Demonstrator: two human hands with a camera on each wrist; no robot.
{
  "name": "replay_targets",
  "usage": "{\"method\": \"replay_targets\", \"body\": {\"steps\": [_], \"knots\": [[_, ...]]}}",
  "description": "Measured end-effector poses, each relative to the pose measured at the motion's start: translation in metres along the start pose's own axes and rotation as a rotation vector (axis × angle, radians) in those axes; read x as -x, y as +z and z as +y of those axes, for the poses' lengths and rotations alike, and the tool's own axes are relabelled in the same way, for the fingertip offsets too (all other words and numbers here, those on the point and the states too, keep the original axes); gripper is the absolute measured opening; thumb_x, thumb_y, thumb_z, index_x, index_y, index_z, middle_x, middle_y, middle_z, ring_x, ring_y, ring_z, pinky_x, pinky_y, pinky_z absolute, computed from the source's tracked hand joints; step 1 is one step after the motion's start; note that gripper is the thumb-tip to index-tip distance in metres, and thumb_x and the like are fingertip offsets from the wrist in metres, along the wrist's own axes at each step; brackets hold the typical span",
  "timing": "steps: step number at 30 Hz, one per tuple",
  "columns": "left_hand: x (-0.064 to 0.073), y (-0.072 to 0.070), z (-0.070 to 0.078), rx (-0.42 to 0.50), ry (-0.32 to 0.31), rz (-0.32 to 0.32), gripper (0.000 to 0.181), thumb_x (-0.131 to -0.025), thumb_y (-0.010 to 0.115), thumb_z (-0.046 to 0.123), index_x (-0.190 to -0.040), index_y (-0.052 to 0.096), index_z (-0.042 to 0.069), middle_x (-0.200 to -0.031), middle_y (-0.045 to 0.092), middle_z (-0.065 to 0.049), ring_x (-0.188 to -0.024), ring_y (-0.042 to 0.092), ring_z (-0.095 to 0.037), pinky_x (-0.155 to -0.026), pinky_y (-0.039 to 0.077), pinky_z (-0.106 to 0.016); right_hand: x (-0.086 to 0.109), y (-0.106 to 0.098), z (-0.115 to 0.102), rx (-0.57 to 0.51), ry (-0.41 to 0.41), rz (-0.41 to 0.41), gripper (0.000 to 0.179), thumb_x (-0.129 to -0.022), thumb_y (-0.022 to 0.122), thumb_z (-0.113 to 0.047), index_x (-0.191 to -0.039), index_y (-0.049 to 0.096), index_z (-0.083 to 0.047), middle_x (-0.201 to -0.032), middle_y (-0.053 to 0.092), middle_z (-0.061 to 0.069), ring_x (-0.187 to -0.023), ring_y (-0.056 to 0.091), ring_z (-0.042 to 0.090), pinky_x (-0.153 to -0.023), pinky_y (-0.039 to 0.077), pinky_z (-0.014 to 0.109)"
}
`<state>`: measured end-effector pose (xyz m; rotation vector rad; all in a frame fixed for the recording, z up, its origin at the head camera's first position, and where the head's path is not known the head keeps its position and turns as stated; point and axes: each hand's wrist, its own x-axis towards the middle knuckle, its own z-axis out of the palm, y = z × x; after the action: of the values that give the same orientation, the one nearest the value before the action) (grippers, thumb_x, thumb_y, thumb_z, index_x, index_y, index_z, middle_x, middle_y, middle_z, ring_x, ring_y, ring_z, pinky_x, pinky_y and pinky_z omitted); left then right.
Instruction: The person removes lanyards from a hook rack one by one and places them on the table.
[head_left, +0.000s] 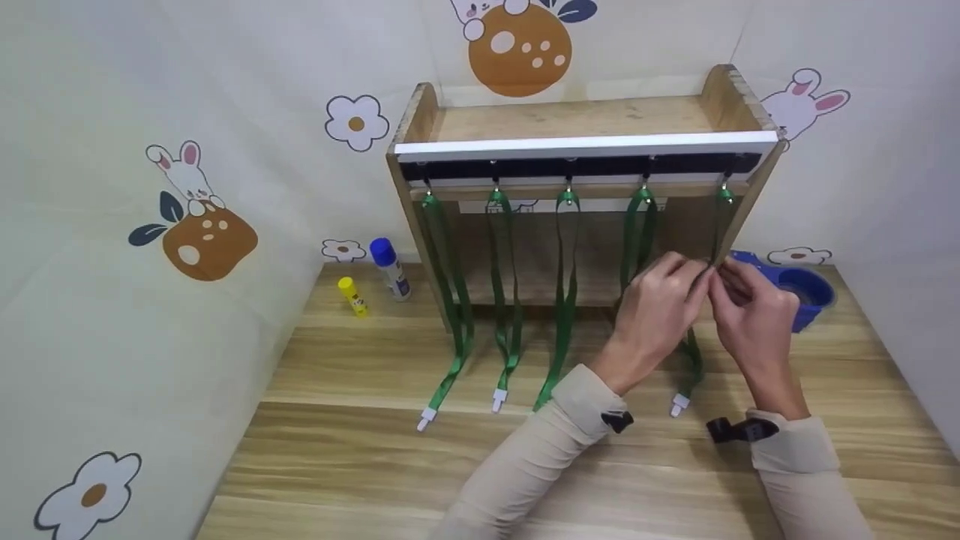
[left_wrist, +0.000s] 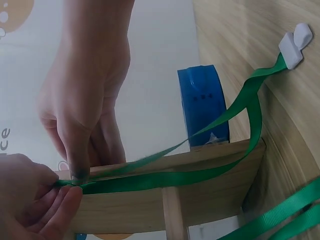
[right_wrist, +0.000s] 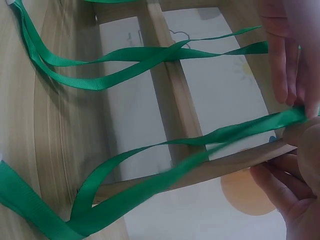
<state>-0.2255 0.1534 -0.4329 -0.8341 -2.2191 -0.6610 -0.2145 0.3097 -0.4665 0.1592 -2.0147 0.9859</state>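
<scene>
The rightmost green lanyard (head_left: 725, 199) hangs from a hook on the wooden rack, its white plastic clip (head_left: 679, 405) dangling near the tabletop. Partway down the strap, my left hand (head_left: 656, 319) pinches it between thumb and fingers. Close beside it, my right hand (head_left: 757, 315) pinches the same strap, the fingertips of both hands meeting. In the left wrist view the two ribbon strands (left_wrist: 165, 181) come together at the fingertips and run loose down to the clip. A neighbouring green lanyard (head_left: 636, 232) passes behind my left hand.
Three more green lanyards, one of them in the middle (head_left: 568, 277), hang along the black strip (head_left: 532, 166) of the wooden rack (head_left: 724, 97). A blue tape dispenser (head_left: 814, 296) stands behind my right hand. Left of the rack are a blue-capped glue stick (head_left: 390, 270) and a yellow one (head_left: 352, 298).
</scene>
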Motion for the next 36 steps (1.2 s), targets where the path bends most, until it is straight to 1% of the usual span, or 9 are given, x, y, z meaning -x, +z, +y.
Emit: {"method": "replay_targets", "body": {"steps": [8, 10, 12, 16, 19, 22, 26, 28, 36], "knots": [[-0.003, -0.019, -0.006, -0.051, 0.037, 0.051, 0.023, -0.111, 0.065, 0.031, -0.121, 0.083, 0.021, -0.126, 0.08, 0.004, -0.112, 0.076, -0.008, -0.1, 0.058, -0.015, 0.001, -0.001, -0.002, 0.006, 0.039, -0.021, 0.027, -0.1, 0.079, -0.011, -0.121, 0.077, 0.006, -0.114, 0.079, 0.025, -0.103, 0.061, -0.028, -0.082, 0.051, 0.001], [-0.006, -0.028, -0.006, -0.066, 0.038, 0.06, 0.023, -0.111, 0.065, 0.032, -0.121, 0.083, 0.022, -0.127, 0.08, 0.005, -0.109, 0.076, -0.007, -0.095, 0.06, -0.015, 0.001, -0.001, -0.002, 0.005, 0.039, -0.017, 0.027, -0.1, 0.079, -0.012, -0.12, 0.077, 0.006, -0.113, 0.08, 0.025, -0.102, 0.061, -0.028, -0.082, 0.051, 0.001], [-0.01, -0.039, -0.004, -0.057, 0.036, 0.053, 0.022, -0.11, 0.065, 0.032, -0.119, 0.082, 0.022, -0.117, 0.083, 0.007, -0.098, 0.077, -0.005, -0.083, 0.06, -0.012, 0.001, -0.001, -0.002, 0.002, 0.04, -0.014, 0.027, -0.1, 0.079, -0.013, -0.12, 0.078, 0.005, -0.113, 0.08, 0.025, -0.102, 0.061, -0.028, -0.081, 0.051, 0.001], [-0.018, -0.065, -0.001, 0.02, 0.033, -0.045, 0.02, -0.112, 0.063, 0.03, -0.12, 0.078, 0.019, -0.1, 0.083, 0.009, -0.078, 0.073, 0.0, -0.065, 0.051, -0.006, 0.001, -0.001, -0.002, 0.0, 0.046, -0.015, 0.026, -0.1, 0.079, -0.013, -0.119, 0.078, 0.005, -0.113, 0.08, 0.024, -0.102, 0.062, -0.028, -0.081, 0.051, 0.001], [-0.02, -0.085, -0.002, 0.12, 0.016, -0.124, 0.021, -0.112, 0.062, 0.027, -0.123, 0.076, 0.017, -0.104, 0.084, 0.007, -0.08, 0.074, 0.0, -0.068, 0.048, -0.002, 0.001, 0.001, -0.001, 0.009, 0.034, -0.009, 0.023, -0.099, 0.08, -0.013, -0.117, 0.08, 0.002, -0.112, 0.081, 0.022, -0.102, 0.062, -0.028, -0.084, 0.05, 0.0], [-0.021, -0.106, -0.006, 0.228, -0.013, -0.147, 0.021, -0.112, 0.062, 0.023, -0.122, 0.077, 0.014, -0.109, 0.084, 0.004, -0.084, 0.075, 0.001, -0.072, 0.049, -0.001, 0.002, 0.001, 0.001, 0.007, 0.004, 0.018, 0.018, -0.098, 0.08, -0.007, -0.114, 0.082, 0.0, -0.105, 0.082, 0.022, -0.09, 0.062, -0.026, -0.081, 0.049, -0.002], [-0.02, -0.134, -0.013, 0.35, -0.024, -0.12, 0.018, -0.11, 0.065, 0.017, -0.12, 0.078, 0.009, -0.109, 0.084, 0.0, -0.091, 0.077, -0.003, -0.08, 0.053, -0.002, 0.002, 0.002, -0.001, -0.011, 0.018, 0.031, 0.02, -0.096, 0.082, -0.006, -0.114, 0.082, 0.002, -0.104, 0.082, 0.023, -0.089, 0.064, -0.026, -0.078, 0.05, -0.002], [-0.017, -0.149, -0.016, 0.383, -0.02, -0.102, 0.018, -0.11, 0.066, 0.016, -0.12, 0.077, 0.008, -0.11, 0.083, -0.002, -0.097, 0.079, -0.006, -0.085, 0.054, -0.003, 0.001, 0.003, -0.002, -0.013, 0.053, 0.018, 0.023, -0.096, 0.083, -0.011, -0.115, 0.081, 0.002, -0.108, 0.081, 0.022, -0.099, 0.064, -0.026, -0.08, 0.051, 0.0], [-0.005, -0.208, -0.043, 0.381, -0.019, 0.036, 0.017, -0.107, 0.07, 0.014, -0.119, 0.078, 0.005, -0.108, 0.084, -0.005, -0.094, 0.079, -0.01, -0.086, 0.06, -0.013, 0.002, 0.003, -0.002, 0.006, 0.096, 0.013, 0.022, -0.096, 0.083, -0.009, -0.115, 0.081, 0.001, -0.111, 0.081, 0.022, -0.098, 0.062, -0.028, -0.08, 0.051, 0.0]]}}
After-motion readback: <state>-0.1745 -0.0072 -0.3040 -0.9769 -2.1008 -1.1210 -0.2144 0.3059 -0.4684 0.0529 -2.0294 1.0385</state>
